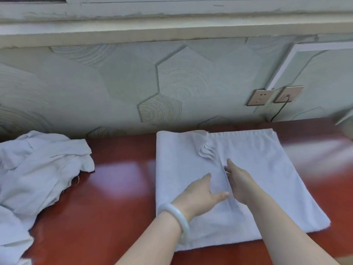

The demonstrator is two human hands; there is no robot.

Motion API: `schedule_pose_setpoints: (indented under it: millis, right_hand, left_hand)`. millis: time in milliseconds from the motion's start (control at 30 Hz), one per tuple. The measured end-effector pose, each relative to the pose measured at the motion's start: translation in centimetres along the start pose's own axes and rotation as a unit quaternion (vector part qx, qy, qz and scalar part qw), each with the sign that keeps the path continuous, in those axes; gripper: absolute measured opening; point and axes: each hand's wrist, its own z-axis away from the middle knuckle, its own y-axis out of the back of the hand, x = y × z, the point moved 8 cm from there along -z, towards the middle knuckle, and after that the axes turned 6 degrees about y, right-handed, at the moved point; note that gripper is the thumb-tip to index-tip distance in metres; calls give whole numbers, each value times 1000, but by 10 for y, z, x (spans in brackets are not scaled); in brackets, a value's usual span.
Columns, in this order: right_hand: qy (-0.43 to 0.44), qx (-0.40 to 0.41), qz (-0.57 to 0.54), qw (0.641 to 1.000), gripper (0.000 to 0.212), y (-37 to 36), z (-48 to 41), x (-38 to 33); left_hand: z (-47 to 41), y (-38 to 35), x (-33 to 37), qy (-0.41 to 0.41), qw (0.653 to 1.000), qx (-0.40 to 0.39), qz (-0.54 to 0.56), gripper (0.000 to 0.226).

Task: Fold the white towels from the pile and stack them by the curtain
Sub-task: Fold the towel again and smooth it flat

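Note:
A white towel (267, 169) lies spread flat on the red-brown table (118, 197), with a raised crease running down its middle. My left hand (200, 194) lies flat on the towel just left of that crease, fingers straight and a pale bangle on the wrist. My right hand (236, 180) rests on edge along the crease's right side, fingers extended into the fold. A pile of crumpled white towels (42, 169) sits at the table's left end. No curtain is in view.
A patterned green wall (172, 79) runs directly behind the table. Two wall sockets (275, 95) sit at the right, with a black cable dropping from one to the table's back edge. A blurred pale object (345, 119) shows at the far right edge.

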Motion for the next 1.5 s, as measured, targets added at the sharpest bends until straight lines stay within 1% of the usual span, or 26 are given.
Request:
schedule_pose_setpoints:
  millis: [33,100,167,200,233,267,333,367,433,467,533,567,600,667,700,767,833,900,933,1033,1067,1133,1233,1333,1400,1500]
  right_hand:
    - [-2,-8,35,999,50,7,-5,-2]
    - [3,-6,140,990,49,14,-11,-11]
    - [37,9,260,965,47,14,-21,-23]
    - [58,20,307,950,46,10,-25,-30]
    - [75,26,337,938,49,5,-29,-36]
    - [86,26,353,931,54,-1,-32,-41]
    - [91,14,369,925,62,-11,-34,-48]
    - [87,7,379,921,64,-13,-33,-48]
    - [82,-4,416,905,69,-12,-28,-40]
    - [87,-7,429,899,72,-11,-26,-34]
    - [101,-4,413,905,75,-10,-22,-23]
    - [109,-3,385,917,74,-11,-22,-19]
    - [115,-9,353,928,74,-15,-23,-16]
    - [124,-35,308,943,73,-26,-24,-14]
    - [119,-43,287,950,72,-30,-24,-13]
    - [96,-29,236,967,64,-28,-25,-14]
    - [88,12,208,974,61,-20,-28,-18]
    - [94,41,218,970,64,-18,-34,-29]
    - [101,39,220,969,64,-21,-38,-35]
    - [117,-16,217,969,58,-39,-43,-46]
    - [121,-22,223,967,58,-40,-45,-44]
    - [119,-4,226,967,61,-32,-47,-38]
    - [114,33,253,960,58,-23,-42,-33]
    - [71,62,302,949,50,-16,-19,-21]
    - [43,52,334,940,47,-12,8,-1]
    - [24,29,416,909,53,-8,48,38]
  left_hand:
    - [1,-7,-11,10,999,15,-38,84]
    - [8,-20,-29,-9,995,27,-91,78]
    - [17,-29,-30,-53,988,45,-138,89]
    - [21,-33,-28,-80,978,59,-186,96]
    - [23,-37,-25,-109,960,83,-246,102]
    - [24,-41,-23,-136,938,101,-304,106]
    - [27,-46,-26,-158,903,131,-376,114]
    - [28,-48,-31,-156,895,143,-392,115]
    - [33,-48,-40,-135,889,133,-418,116]
    - [36,-45,-44,-132,879,128,-439,117]
    - [43,-43,-56,-133,865,126,-468,121]
    - [44,-39,-61,-135,860,144,-470,127]
    - [44,-38,-72,-121,860,138,-475,130]
    - [48,-35,-84,-115,872,175,-443,126]
    - [51,-30,-85,-118,869,202,-436,124]
    - [59,-20,-84,-128,863,231,-430,122]
    - [59,-15,-95,-102,868,229,-428,125]
    - [59,-14,-104,-84,871,231,-425,129]
    - [59,-14,-105,-87,872,235,-420,125]
    - [67,-12,-105,-108,865,255,-419,107]
    - [70,-11,-105,-113,860,264,-421,102]
    - [71,-13,-110,-116,859,263,-423,101]
    - [67,-12,-117,-111,874,239,-408,110]
    - [70,-4,-121,-116,904,219,-348,116]
    - [75,-1,-121,-143,913,225,-310,114]
    - [75,2,-122,-146,917,226,-295,112]
